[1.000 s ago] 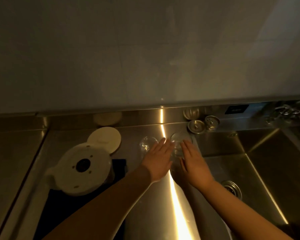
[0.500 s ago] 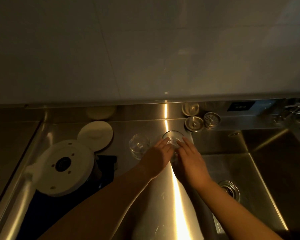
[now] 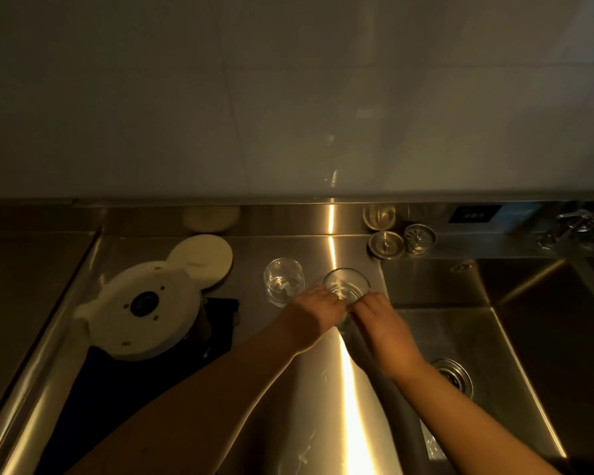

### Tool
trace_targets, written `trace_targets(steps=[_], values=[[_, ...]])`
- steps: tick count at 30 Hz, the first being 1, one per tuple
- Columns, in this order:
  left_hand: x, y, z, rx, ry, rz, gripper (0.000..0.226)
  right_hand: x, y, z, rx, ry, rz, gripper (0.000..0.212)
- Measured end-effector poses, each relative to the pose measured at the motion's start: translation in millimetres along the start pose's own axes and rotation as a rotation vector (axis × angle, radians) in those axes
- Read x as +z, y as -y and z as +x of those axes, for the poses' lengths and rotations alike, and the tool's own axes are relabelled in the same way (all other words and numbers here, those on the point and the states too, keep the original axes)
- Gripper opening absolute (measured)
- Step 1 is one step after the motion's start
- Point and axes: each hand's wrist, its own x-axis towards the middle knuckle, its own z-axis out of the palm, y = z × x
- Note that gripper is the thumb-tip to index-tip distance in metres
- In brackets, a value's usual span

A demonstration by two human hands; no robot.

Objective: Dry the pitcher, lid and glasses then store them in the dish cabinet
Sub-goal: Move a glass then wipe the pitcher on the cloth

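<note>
On the steel desk [image 3: 172, 389], the white-lidded pitcher [image 3: 141, 317] stands far left on a dark cloth, then a clear round glass [image 3: 283, 281]. Just right of it we have the second clear glass [image 3: 346, 286] upright, dead ahead of both wrists. Our left hand [image 3: 311, 315] and right hand [image 3: 383, 325] curl round its base, equally near, so we expect a straight lift.

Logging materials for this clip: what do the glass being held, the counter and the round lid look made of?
Held glass: clear glass, counter visible through it. Counter: likely brushed stainless steel, streaky bright reflection. Round lid: matte off-white, probably plastic or silicone; no shine.
</note>
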Motion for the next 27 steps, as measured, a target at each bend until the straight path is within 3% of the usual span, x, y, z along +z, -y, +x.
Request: trace_targets(steps=[2,5,8,15,27], values=[[-8,-7,-3,-0.024,0.021,0.031,0.013,-3,5,-5,-0.006,0.009,-0.002,0.026],[-19,-14,-8,-0.146,0.206,0.017,0.029,-7,13,-12,0.002,-0.022,0.028,0.024],[-32,-18,-20,-0.117,0.127,0.002,0.027,-9,20,-20,-0.074,-0.07,0.041,0.024],[-49,-19,-86,-0.136,0.14,-0.067,0.033,8,55,-34,-0.238,-0.16,0.06,0.021],[-96,-12,-258,-0.164,0.08,-0.14,0.034,59,209,-58,-0.39,-0.103,0.115,0.017]])
